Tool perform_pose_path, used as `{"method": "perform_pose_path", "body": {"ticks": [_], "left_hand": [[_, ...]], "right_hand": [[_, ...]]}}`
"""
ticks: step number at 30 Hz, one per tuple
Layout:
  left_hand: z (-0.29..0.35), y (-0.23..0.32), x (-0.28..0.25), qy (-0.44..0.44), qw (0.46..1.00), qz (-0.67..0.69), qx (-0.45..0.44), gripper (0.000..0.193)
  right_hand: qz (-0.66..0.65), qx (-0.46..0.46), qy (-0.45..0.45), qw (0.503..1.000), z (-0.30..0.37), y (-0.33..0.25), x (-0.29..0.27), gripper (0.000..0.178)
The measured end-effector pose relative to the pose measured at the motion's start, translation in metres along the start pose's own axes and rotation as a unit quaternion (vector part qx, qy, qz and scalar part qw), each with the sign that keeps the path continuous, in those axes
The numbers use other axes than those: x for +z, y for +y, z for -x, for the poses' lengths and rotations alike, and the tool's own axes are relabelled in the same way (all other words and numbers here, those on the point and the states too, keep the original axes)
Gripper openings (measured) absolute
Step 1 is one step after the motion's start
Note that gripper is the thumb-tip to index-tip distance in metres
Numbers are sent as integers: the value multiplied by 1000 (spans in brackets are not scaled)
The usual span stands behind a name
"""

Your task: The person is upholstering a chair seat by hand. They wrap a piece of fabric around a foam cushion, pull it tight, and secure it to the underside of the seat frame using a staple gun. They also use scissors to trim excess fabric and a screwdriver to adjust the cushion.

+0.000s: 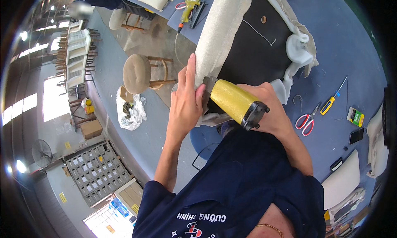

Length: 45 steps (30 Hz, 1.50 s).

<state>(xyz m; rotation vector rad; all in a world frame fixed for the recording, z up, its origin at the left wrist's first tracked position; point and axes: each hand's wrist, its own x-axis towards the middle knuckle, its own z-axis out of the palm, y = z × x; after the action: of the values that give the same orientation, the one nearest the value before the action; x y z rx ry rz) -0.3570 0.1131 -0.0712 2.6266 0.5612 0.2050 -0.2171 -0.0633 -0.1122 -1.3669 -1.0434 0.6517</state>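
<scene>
A yellow pneumatic staple gun (235, 100) with a black end cap sits in my right hand (271, 107), whose fingers are mostly hidden behind it. Its metal nose meets the near left corner of an upholstered panel (215, 39), which has cream fabric folded over its edge and a black underside (258, 43). My left hand (185, 99) lies against the panel's left side, fingers stretched along the fabric and thumb close to the nose. White batting (298, 49) and loose fabric stick out along the panel's right side. A pale thread lies on the black underside.
On the blue table right of the panel lie red-handled scissors (305, 121), a yellow-handled screwdriver (328, 105), a small box (355, 116) and a phone (356, 135). Another staple gun (190, 10) lies at the far side. Left stand round stools (137, 73) and a plastic bag (130, 114).
</scene>
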Motion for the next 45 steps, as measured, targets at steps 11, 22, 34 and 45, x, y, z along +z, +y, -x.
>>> {"method": "perform_pose_path", "body": {"ticks": [11, 22, 34, 45], "left_hand": [[0, 4, -16, -86, 996, -10, -6, 102], [23, -81, 5, -105, 823, 497, -256, 63], [58, -26, 13, -4, 994, 50, -93, 59], [54, -12, 6, -17, 998, -5, -59, 96]], "right_hand": [[88, 8, -45, 995, 9, 2, 10, 36], [10, 0, -6, 1000, 22, 2, 21, 41], [34, -18, 0, 999, 24, 29, 34, 50], [81, 50, -86, 992, 34, 8, 36, 41]]}}
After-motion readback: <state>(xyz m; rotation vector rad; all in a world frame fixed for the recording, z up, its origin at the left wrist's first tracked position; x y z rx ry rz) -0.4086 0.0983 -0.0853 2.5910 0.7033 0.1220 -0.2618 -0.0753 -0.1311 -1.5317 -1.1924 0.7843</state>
